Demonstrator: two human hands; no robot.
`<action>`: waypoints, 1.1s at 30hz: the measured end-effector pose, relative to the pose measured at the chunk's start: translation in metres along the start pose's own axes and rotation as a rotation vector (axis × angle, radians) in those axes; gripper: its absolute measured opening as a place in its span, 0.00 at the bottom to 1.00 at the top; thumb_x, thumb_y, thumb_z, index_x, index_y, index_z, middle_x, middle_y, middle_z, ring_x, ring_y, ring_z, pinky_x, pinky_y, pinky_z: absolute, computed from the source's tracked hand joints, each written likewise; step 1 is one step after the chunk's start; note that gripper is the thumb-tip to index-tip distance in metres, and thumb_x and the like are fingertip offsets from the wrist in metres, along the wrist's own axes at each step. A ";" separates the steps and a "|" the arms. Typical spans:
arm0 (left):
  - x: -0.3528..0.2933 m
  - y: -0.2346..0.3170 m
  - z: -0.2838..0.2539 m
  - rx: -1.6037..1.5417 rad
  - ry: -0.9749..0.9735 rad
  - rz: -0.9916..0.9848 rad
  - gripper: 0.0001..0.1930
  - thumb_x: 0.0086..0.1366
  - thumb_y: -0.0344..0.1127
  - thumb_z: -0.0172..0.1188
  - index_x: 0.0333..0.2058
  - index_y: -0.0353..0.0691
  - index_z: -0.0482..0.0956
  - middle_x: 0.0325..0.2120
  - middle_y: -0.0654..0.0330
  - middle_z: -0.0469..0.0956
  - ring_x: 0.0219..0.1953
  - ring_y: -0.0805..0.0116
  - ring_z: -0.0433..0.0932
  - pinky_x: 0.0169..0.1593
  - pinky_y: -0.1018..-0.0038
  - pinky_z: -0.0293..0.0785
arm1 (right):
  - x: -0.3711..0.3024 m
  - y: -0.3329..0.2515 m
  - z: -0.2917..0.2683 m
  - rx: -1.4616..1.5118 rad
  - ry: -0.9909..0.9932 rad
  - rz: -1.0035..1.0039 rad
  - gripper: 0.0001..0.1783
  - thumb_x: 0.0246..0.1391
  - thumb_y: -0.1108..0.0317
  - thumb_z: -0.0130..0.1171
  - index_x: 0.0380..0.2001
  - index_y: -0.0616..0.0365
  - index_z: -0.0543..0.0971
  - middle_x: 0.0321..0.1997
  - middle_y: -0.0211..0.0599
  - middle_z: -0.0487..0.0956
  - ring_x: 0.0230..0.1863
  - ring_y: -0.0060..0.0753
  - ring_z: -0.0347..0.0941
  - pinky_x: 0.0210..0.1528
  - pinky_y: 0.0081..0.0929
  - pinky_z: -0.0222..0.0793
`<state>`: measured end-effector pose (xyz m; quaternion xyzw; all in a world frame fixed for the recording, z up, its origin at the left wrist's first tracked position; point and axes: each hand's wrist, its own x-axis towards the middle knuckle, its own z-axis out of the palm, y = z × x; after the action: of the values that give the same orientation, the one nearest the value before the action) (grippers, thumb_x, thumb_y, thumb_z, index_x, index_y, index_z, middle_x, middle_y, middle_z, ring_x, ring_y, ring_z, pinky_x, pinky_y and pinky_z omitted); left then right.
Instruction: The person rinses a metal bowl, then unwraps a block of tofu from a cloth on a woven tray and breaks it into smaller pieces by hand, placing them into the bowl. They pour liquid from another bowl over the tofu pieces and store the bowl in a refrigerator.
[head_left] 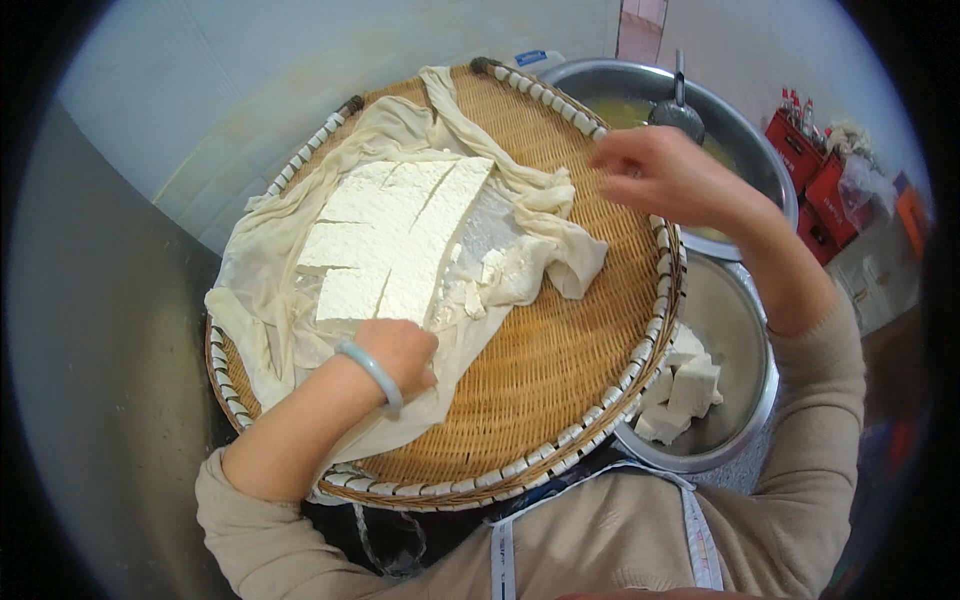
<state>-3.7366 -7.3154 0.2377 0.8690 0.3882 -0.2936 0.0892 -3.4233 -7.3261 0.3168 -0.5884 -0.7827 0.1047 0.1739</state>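
A white slab of tofu [390,235], scored with several cuts, lies on a crumpled cream cloth [270,240] spread over a round woven bamboo tray [560,370]. Crumbs of tofu are scattered at the slab's right side. My left hand [395,355], a pale bangle at its wrist, is curled closed at the slab's near edge, over the cloth; what its fingers hold, if anything, is hidden. Above the tray's right rim is my right hand [665,175], its fingers bent and blurred by motion. Cut tofu pieces [690,385] sit in a steel bowl [740,330] below that arm.
At the back right stands a large metal basin [745,130] of yellowish liquid, with a metal scoop [677,115] at its rim. Red crates [795,145] with bottles are stacked farther right. A tiled wall [240,110] rises behind the tray.
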 end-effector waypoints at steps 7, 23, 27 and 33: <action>-0.025 -0.026 -0.005 -0.278 0.493 0.059 0.18 0.52 0.48 0.59 0.32 0.38 0.76 0.27 0.51 0.77 0.33 0.52 0.76 0.36 0.63 0.71 | 0.141 -0.002 0.105 -0.457 -0.217 0.222 0.19 0.42 0.60 0.57 0.37 0.59 0.78 0.37 0.47 0.78 0.40 0.45 0.75 0.40 0.36 0.71; 0.164 -0.062 -0.089 -0.721 0.782 -0.187 0.45 0.44 0.49 0.64 0.58 0.35 0.55 0.52 0.40 0.63 0.54 0.49 0.65 0.56 0.65 0.62 | 0.169 0.044 0.070 -0.536 0.190 -0.545 0.09 0.33 0.69 0.59 0.19 0.62 0.70 0.22 0.40 0.72 0.25 0.43 0.70 0.28 0.35 0.67; 0.160 -0.067 -0.082 -0.940 1.000 -0.238 0.51 0.40 0.46 0.68 0.60 0.37 0.48 0.53 0.41 0.60 0.55 0.45 0.60 0.57 0.62 0.60 | 0.172 -0.019 0.059 1.006 0.289 -0.007 0.06 0.43 0.71 0.45 0.18 0.60 0.68 0.20 0.32 0.65 0.25 0.32 0.64 0.27 0.33 0.63; 0.134 -0.093 -0.070 -0.910 1.271 -0.084 0.43 0.43 0.46 0.69 0.54 0.32 0.59 0.46 0.45 0.70 0.50 0.53 0.69 0.54 0.68 0.63 | 0.203 -0.096 0.041 0.913 0.350 -0.093 0.06 0.43 0.69 0.47 0.20 0.61 0.69 0.21 0.33 0.65 0.24 0.31 0.62 0.25 0.32 0.60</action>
<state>-3.7031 -7.1416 0.2236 0.7329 0.4796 0.4452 0.1862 -3.5750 -7.1577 0.3445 -0.4252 -0.6416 0.3287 0.5473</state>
